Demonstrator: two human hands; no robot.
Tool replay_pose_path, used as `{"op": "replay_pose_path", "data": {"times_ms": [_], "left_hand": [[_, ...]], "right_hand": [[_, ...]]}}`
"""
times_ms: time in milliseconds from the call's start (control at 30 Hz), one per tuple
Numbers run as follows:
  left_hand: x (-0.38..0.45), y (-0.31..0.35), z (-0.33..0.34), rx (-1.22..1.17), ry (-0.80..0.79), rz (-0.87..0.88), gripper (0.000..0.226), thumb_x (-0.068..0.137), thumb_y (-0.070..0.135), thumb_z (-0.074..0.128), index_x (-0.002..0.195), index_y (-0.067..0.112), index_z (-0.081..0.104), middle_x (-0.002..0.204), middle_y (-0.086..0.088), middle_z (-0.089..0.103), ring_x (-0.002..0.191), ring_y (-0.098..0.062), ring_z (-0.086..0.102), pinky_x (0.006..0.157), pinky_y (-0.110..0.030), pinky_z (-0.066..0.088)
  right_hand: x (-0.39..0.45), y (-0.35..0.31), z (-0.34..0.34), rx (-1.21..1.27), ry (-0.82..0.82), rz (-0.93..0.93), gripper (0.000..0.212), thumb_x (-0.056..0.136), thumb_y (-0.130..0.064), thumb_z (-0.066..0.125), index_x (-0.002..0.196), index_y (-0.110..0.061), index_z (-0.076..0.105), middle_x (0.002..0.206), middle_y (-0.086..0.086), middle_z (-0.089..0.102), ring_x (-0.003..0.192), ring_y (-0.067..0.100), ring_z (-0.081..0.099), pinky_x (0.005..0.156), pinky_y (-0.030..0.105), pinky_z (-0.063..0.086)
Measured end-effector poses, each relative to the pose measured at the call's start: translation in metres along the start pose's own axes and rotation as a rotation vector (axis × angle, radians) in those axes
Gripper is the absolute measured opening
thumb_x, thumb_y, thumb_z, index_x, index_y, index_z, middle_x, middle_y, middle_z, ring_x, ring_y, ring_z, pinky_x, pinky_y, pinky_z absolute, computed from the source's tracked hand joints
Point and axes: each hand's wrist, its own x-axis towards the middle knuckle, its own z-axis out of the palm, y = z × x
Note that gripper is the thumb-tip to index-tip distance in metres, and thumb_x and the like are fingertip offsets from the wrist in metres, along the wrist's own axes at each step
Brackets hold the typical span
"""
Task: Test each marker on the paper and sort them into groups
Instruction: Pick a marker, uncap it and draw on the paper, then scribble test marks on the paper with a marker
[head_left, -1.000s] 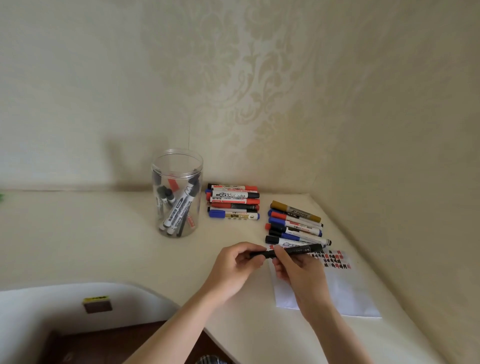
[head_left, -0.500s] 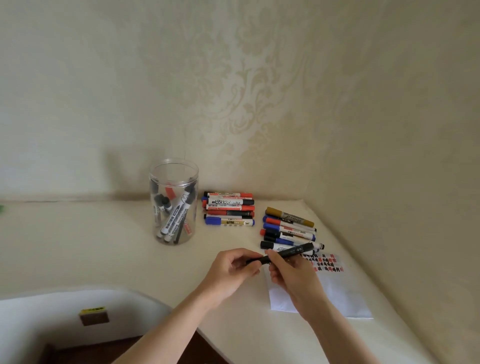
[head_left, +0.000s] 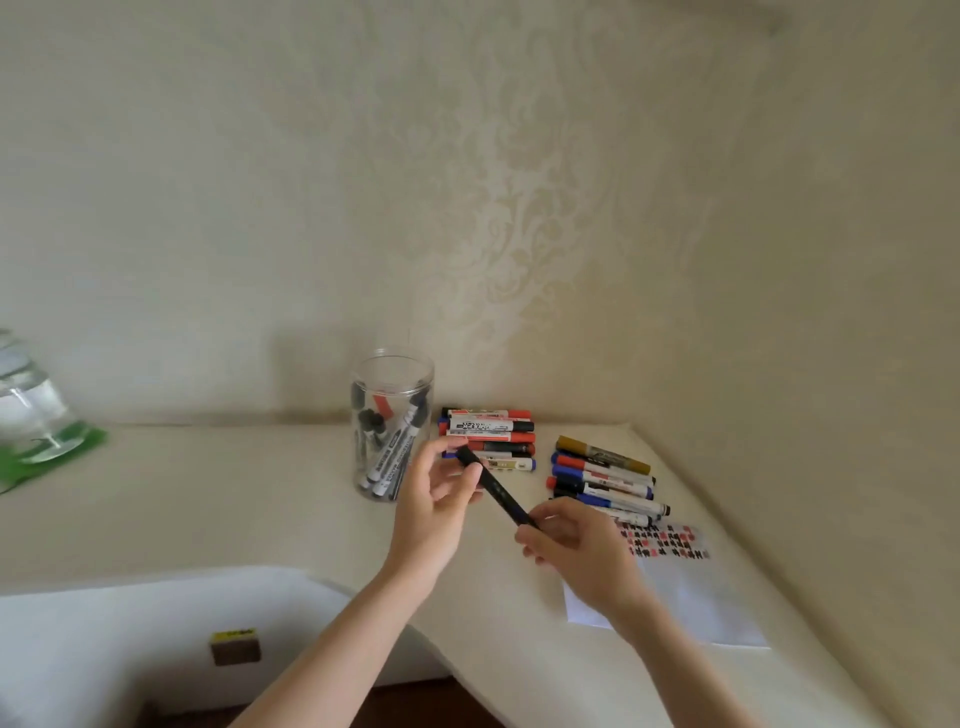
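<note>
Two hands (head_left: 436, 499) share one black marker (head_left: 496, 488). One clear jar (head_left: 390, 426) holds several markers, too jumbled to count. Two marker groups lie on the table: about five at the back (head_left: 488, 439), about six at right (head_left: 602, 480). One paper sheet (head_left: 696, 592).

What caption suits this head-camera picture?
Both hands hold a black marker above sorted marker rows.

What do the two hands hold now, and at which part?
A black marker: left hand at its upper end, right hand at its lower end.
</note>
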Motion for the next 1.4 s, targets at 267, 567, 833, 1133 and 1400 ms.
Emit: {"op": "replay_pose_path", "data": {"times_ms": [267,567,833,1133,1400], "left_hand": [[0.018,0.028,-0.022,0.147,-0.008,0.1,0.058,0.085,0.008,0.074,0.131,0.032,0.048,0.107,-0.008,0.071,0.094,-0.016,0.071,0.079,-0.021,0.054],[0.112,0.113,-0.066,0.481,0.165,0.338,0.058,0.086,0.009,0.073,0.128,0.039,0.048,0.087,0.001,0.068,0.075,-0.005,0.067,0.073,-0.012,0.051],[0.131,0.089,-0.077,0.886,0.144,0.339,0.053,0.088,0.008,0.07,0.13,0.029,0.045,0.086,0.004,0.064,0.077,-0.015,0.065,0.076,-0.035,0.056],[0.14,0.078,-0.085,1.438,-0.079,0.321,0.048,0.1,0.046,0.044,0.075,0.013,0.07,0.077,-0.002,0.066,0.073,-0.022,0.063,0.074,-0.039,0.052],[0.096,0.07,-0.032,1.106,-0.171,0.86,0.009,0.091,0.018,0.06,0.089,0.015,0.068,0.083,0.001,0.064,0.077,-0.019,0.056,0.071,-0.033,0.045]], "right_hand": [[0.025,-0.031,0.045,-0.031,0.024,-0.121,0.019,0.089,-0.029,0.069,0.105,-0.022,0.062,0.087,-0.006,0.075,0.078,0.002,0.07,0.074,0.019,0.055],[0.069,-0.04,0.042,-0.012,0.143,-0.153,0.006,0.093,-0.044,0.057,0.096,-0.038,0.058,0.094,-0.011,0.071,0.086,0.003,0.069,0.084,0.036,0.058],[0.083,-0.009,0.039,-0.077,0.11,-0.021,0.006,0.097,-0.031,0.056,0.094,-0.028,0.06,0.093,-0.007,0.07,0.081,0.006,0.069,0.082,0.032,0.058],[0.111,0.02,0.03,-0.421,0.165,-0.073,0.013,0.094,-0.026,0.062,0.105,-0.022,0.066,0.096,-0.01,0.069,0.084,0.0,0.063,0.072,0.012,0.047],[0.142,0.024,0.029,-0.986,0.142,-0.275,0.033,0.094,-0.027,0.055,0.127,-0.029,0.055,0.126,-0.008,0.058,0.116,0.014,0.053,0.097,0.034,0.039]]}}
